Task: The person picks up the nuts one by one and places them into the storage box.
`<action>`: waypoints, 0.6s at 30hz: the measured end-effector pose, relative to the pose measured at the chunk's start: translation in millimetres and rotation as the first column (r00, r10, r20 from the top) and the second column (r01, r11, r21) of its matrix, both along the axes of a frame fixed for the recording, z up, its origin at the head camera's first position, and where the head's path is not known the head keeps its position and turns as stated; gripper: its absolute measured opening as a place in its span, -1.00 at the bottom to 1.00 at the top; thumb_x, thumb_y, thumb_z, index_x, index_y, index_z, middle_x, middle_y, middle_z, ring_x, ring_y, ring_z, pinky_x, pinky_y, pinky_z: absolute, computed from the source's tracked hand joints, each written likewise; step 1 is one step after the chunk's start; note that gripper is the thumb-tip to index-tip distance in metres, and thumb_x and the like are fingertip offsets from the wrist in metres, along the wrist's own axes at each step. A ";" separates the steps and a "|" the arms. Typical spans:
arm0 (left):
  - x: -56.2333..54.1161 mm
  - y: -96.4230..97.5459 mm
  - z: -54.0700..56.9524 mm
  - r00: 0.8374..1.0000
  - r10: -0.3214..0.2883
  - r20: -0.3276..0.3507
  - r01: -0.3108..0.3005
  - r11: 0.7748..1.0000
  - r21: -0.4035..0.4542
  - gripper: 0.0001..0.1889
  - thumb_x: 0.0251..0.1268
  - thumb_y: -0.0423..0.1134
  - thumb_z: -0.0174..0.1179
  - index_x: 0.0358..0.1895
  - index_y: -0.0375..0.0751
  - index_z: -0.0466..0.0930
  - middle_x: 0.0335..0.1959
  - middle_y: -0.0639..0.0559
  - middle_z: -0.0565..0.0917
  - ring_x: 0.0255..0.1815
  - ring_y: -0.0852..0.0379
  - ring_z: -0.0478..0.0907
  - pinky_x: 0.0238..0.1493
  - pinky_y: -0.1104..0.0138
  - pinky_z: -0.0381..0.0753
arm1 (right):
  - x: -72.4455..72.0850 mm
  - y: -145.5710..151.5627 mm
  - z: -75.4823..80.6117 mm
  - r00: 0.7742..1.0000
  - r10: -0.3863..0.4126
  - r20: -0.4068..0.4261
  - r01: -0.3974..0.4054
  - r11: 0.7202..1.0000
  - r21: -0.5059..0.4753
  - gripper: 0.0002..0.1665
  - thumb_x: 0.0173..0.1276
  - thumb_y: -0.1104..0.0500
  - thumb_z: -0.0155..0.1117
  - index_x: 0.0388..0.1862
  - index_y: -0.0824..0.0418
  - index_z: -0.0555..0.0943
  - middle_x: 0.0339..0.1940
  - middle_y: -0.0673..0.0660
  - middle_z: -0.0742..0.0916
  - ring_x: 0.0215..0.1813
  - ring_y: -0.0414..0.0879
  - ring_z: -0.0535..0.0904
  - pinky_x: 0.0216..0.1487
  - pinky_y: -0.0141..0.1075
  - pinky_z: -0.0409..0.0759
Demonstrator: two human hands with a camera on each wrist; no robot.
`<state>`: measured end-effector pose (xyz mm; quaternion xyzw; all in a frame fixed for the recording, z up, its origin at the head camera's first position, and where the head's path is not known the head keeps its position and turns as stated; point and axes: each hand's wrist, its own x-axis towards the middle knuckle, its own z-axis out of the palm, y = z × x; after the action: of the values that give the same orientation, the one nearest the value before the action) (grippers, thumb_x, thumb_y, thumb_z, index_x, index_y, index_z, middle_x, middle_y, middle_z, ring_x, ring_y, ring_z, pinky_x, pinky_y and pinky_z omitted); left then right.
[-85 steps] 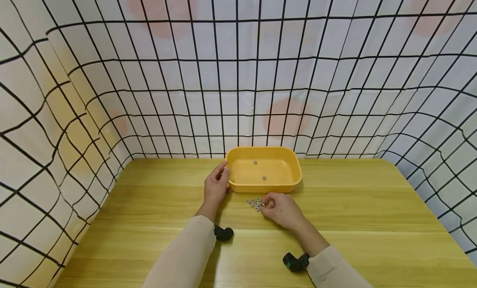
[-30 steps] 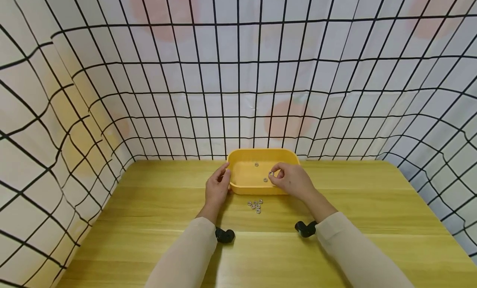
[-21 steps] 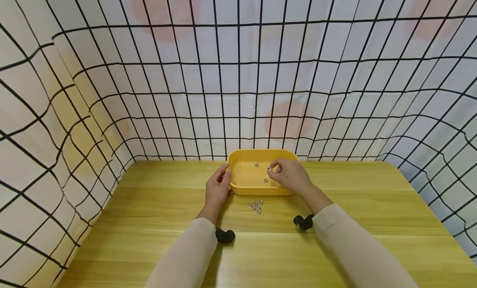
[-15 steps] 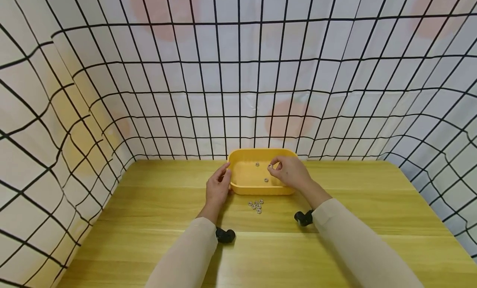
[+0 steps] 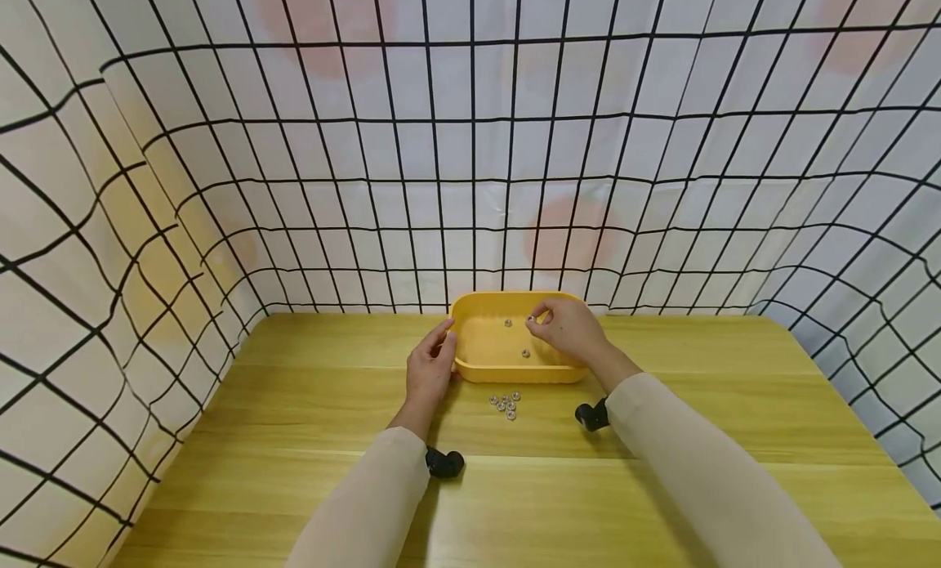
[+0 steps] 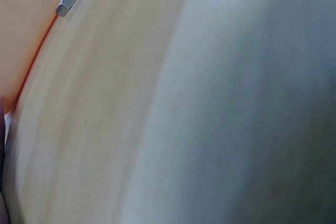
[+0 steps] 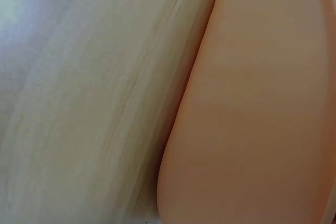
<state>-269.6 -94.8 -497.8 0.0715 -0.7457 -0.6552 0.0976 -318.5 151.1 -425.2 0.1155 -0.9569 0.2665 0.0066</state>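
Right hand (image 5: 575, 331): thumb and forefinger drawn together, pinching one small metal nut (image 5: 532, 318) over the inside of the tray; I cannot tell whether it touches the bottom.
Left hand (image 5: 429, 376): fingers loosely bent, thumb and fingertips against the left end of the tray — they touch it without wrapping round.
Yellow tray (image 5: 522, 375): upright near the back of the worktop (image 5: 662, 478), between my hands, its colour nearer orange in the wrist views.
Nuts inside: two lie apart on the tray bottom, a rear nut (image 5: 508, 324) and a front nut (image 5: 525, 353), both left of the pinched one.
Nuts outside: a loose cluster of nuts (image 5: 510, 406) sits on the wood, just in front of the tray's near wall.
Wrists: pale sleeves (image 5: 367, 494), with a black device (image 5: 444, 464) at my left wrist.
Behind: a white backdrop (image 5: 491, 204) crossed by black lines.
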 end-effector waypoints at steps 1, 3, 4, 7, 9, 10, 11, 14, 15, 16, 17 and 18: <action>0.0 0.0 -0.1 1.000 0.000 0.000 0.000 1.000 0.001 -0.65 0.51 0.03 0.18 0.29 0.28 0.64 0.14 -0.03 0.67 -0.19 0.11 0.59 -0.52 0.40 0.69 | -0.7 -0.7 0.3 1.000 -0.009 0.004 0.009 1.000 -0.002 -0.70 0.42 -0.09 0.29 -0.05 0.06 0.74 -0.30 0.04 0.76 -0.37 -0.11 0.57 -0.25 -0.25 0.51; 0.2 0.1 0.1 1.000 -0.001 0.002 0.001 1.000 0.005 -0.65 0.51 0.02 0.18 0.29 0.28 0.64 0.16 -0.04 0.65 -0.18 0.10 0.58 -0.52 0.39 0.69 | -2.2 -1.5 0.1 1.000 -0.022 0.010 0.022 1.000 -0.004 -0.70 0.42 -0.09 0.30 -0.06 0.05 0.74 -0.29 0.05 0.76 -0.35 -0.10 0.58 -0.24 -0.25 0.51; 0.3 0.1 0.3 1.000 -0.001 0.003 0.001 1.000 0.005 -0.64 0.51 0.03 0.18 0.29 0.28 0.64 0.16 -0.03 0.65 -0.17 0.10 0.58 -0.52 0.39 0.69 | -3.1 -1.5 -0.4 1.000 -0.027 0.015 0.027 1.000 -0.006 -0.70 0.42 -0.09 0.30 -0.06 0.06 0.74 -0.28 0.05 0.76 -0.35 -0.10 0.58 -0.25 -0.25 0.51; 0.9 0.5 1.3 1.000 -0.001 0.001 0.001 1.000 0.003 -0.65 0.51 0.02 0.19 0.29 0.28 0.64 0.15 -0.05 0.64 -0.17 0.09 0.58 -0.52 0.38 0.70 | -5.6 -1.1 -1.7 0.999 -0.038 0.027 0.038 0.999 -0.012 -0.69 0.43 -0.09 0.29 -0.04 0.06 0.73 -0.25 0.07 0.77 -0.34 -0.09 0.59 -0.27 -0.26 0.52; 1.0 0.5 1.7 1.000 -0.002 0.000 0.002 1.000 0.005 -0.65 0.50 0.01 0.19 0.29 0.28 0.64 0.14 -0.05 0.64 -0.18 0.09 0.58 -0.52 0.39 0.70 | -7.1 -0.7 -2.5 0.999 -0.040 0.031 0.041 0.999 -0.014 -0.69 0.43 -0.10 0.29 -0.05 0.06 0.73 -0.24 0.07 0.77 -0.33 -0.09 0.59 -0.27 -0.26 0.52; 1.0 0.6 1.9 1.000 -0.002 -0.001 0.002 1.000 0.005 -0.65 0.50 0.01 0.19 0.29 0.28 0.64 0.14 -0.05 0.64 -0.19 0.09 0.59 -0.52 0.39 0.70 | -7.8 -0.5 -2.8 0.999 -0.043 0.033 0.043 0.999 -0.014 -0.69 0.43 -0.10 0.29 -0.05 0.07 0.73 -0.23 0.07 0.77 -0.33 -0.09 0.60 -0.26 -0.26 0.53; 0.9 0.5 1.8 1.000 -0.004 -0.003 0.004 1.000 0.007 -0.65 0.51 0.00 0.19 0.29 0.27 0.64 0.14 -0.06 0.64 -0.20 0.10 0.59 -0.52 0.39 0.70 | -8.1 -0.5 -3.0 0.998 -0.045 0.033 0.045 0.999 -0.015 -0.69 0.43 -0.10 0.29 -0.05 0.07 0.73 -0.23 0.07 0.77 -0.32 -0.09 0.60 -0.26 -0.25 0.53; 0.4 0.0 1.2 1.000 -0.004 -0.008 0.004 1.000 0.007 -0.65 0.51 -0.01 0.19 0.29 0.26 0.64 0.16 -0.06 0.64 -0.20 0.11 0.59 -0.53 0.39 0.69 | -8.4 -0.7 -3.4 0.998 -0.049 0.034 0.049 0.999 -0.012 -0.68 0.41 -0.11 0.30 -0.07 0.07 0.72 -0.21 0.08 0.78 -0.29 -0.09 0.61 -0.23 -0.25 0.54; 0.4 -0.2 1.1 1.000 -0.004 -0.008 0.004 1.000 0.006 -0.65 0.51 -0.01 0.19 0.29 0.27 0.64 0.16 -0.06 0.64 -0.20 0.11 0.59 -0.53 0.39 0.69 | -8.3 -0.7 -4.0 0.998 -0.049 0.034 0.050 0.999 -0.012 -0.68 0.41 -0.11 0.30 -0.07 0.07 0.72 -0.21 0.07 0.78 -0.28 -0.09 0.61 -0.22 -0.25 0.54; 0.3 -0.4 1.2 1.000 -0.004 -0.009 0.004 1.000 0.006 -0.65 0.51 -0.01 0.19 0.29 0.27 0.64 0.17 -0.06 0.64 -0.20 0.11 0.59 -0.54 0.39 0.69 | -8.2 -0.7 -4.5 0.998 -0.049 0.037 0.050 0.999 -0.017 -0.67 0.41 -0.11 0.30 -0.07 0.08 0.72 -0.20 0.08 0.78 -0.28 -0.08 0.61 -0.22 -0.25 0.55; 0.3 -0.7 1.1 1.000 -0.004 -0.009 0.005 1.000 0.005 -0.65 0.51 -0.01 0.18 0.28 0.28 0.64 0.17 -0.06 0.64 -0.20 0.11 0.59 -0.54 0.39 0.69 | -7.9 -0.8 -4.9 0.998 -0.047 0.040 0.048 0.999 -0.019 -0.67 0.41 -0.11 0.30 -0.06 0.08 0.72 -0.19 0.08 0.78 -0.27 -0.08 0.61 -0.21 -0.25 0.55; 0.2 -0.9 1.2 1.000 -0.004 -0.009 0.004 1.000 0.006 -0.66 0.51 -0.01 0.18 0.28 0.28 0.64 0.16 -0.06 0.64 -0.19 0.11 0.59 -0.54 0.39 0.69 | -7.6 -1.1 -5.2 0.998 -0.045 0.041 0.046 0.999 -0.022 -0.66 0.41 -0.11 0.31 -0.05 0.09 0.72 -0.19 0.08 0.78 -0.27 -0.08 0.62 -0.21 -0.25 0.56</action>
<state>-269.4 -95.7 -496.6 0.0675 -0.7434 -0.6580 0.0993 -326.1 150.0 -430.5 0.0881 -0.9560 0.2797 -0.0056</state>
